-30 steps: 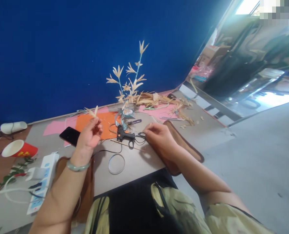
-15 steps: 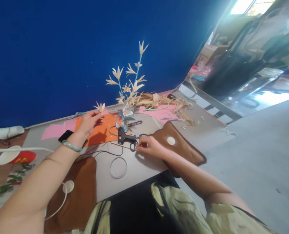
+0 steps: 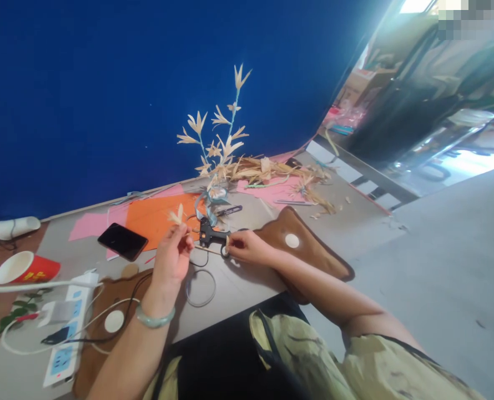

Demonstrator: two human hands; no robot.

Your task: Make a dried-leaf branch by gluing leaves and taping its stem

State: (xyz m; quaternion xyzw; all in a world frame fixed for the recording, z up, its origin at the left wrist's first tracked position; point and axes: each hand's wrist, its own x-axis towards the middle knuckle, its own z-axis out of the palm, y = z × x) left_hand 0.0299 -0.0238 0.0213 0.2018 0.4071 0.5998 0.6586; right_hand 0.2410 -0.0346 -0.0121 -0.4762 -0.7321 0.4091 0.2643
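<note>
1. Facing a broad blue wall (image 3: 105, 100) across a gray worktop (image 3: 242, 283).
2. Including, upright near the wall, a branched spray of pale flowers (image 3: 229, 147).
3. Passing the right forearm in front of a brown mat (image 3: 316, 250).
4. Holding the left hand (image 3: 173, 254) in front of an orange sheet (image 3: 151, 214), with thumb and fingertips closed on a loose flower (image 3: 180, 213).
5. Curling the right hand (image 3: 249, 247) beside a black glue gun (image 3: 207, 231), with fingertips drawn nearly together; cannot tell whether gripping anything.
6. Including a black phone (image 3: 122, 241), lying left of the left hand.
7. Raising the loose flower above the worktop, petals up, left of the glue gun. Apparently readying this single piece for handling near the tool; probably calling next for a steady left pinch, a settled right grip and clear room between both hands.
</note>
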